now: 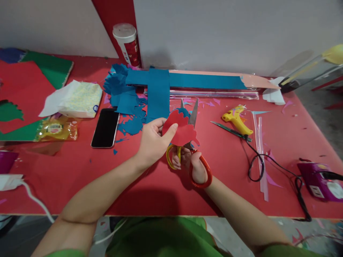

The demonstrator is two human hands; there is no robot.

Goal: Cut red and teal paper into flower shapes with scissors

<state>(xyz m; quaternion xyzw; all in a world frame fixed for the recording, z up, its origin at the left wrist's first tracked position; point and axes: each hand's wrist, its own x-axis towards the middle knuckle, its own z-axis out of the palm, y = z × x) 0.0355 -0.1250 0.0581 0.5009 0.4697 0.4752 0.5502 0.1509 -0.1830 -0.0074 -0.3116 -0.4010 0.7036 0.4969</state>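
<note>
My left hand (154, 139) pinches a red paper piece (178, 130) with a scalloped edge, thumb on top. A bit of blue paper (184, 111) shows behind its upper edge. My right hand (198, 167) has its thumb through the red loop of a pair of scissors (200, 175) and its fingers at the yellow loop. The blades are spread apart, pointing away from me, partly hidden behind the red paper at its right side.
Blue paper strips (158, 94) and cut scraps lie behind my hands. At left are a phone (105, 128) and a tissue pack (80, 98). On the right lie a yellow glue gun (237, 119), tweezers (230, 131) and a purple power socket (318, 180). A cup (127, 44) stands by the wall.
</note>
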